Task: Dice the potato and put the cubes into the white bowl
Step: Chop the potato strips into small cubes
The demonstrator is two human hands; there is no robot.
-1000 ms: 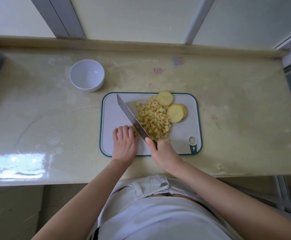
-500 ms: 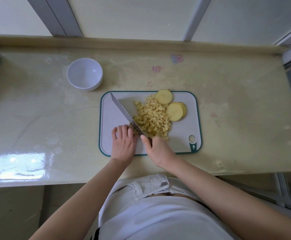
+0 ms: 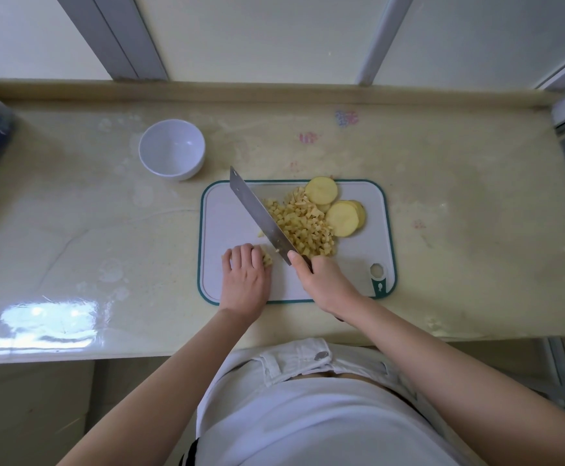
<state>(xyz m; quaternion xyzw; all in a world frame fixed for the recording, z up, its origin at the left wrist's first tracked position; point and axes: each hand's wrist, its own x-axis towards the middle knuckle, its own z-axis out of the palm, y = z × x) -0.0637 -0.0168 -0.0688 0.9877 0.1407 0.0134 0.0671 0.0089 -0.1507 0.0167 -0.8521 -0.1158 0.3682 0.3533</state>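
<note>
Few cubes (image 3: 268, 259) now parted from pile (image 3: 303, 227), my left fingers (image 3: 247, 254) curled over them at board's (image 3: 227, 210) near-left; knife (image 3: 261, 218), clamped in right fingers (image 3: 296, 258), swung away. Slices (image 3: 341, 218) uncut, white bowl (image 3: 172, 149) beyond board empty.

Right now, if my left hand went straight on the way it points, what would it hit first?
Probably the knife blade, which the right hand holds slanted across the cutting board beyond your left hand, which holds potato pieces. A stray potato bit lies near that line; blade height is unclear.
</note>
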